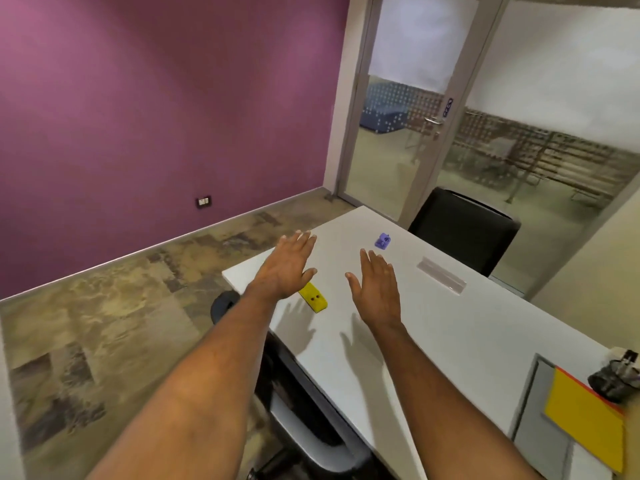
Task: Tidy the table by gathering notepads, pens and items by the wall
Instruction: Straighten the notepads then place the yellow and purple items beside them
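Both my hands hover flat over the white table (450, 327), fingers straight, holding nothing. My left hand (289, 263) is above the table's left end. Just under its wrist lies a yellow stapler-like block (313, 297). My right hand (375, 285) is a little to the right. Beyond its fingertips sits a small purple item (382, 241). A clear plastic ruler-like strip (441, 275) lies further right. At the right edge, by the wall, a yellow notepad (585, 424) rests on a grey pad (540, 410), next to a dark mesh holder (614, 379).
A black chair (462, 228) stands at the table's far side. Another dark chair (304, 403) is tucked under the near edge beneath my arms. A glass door (401, 109) and a purple wall (156, 109) lie beyond open carpeted floor on the left.
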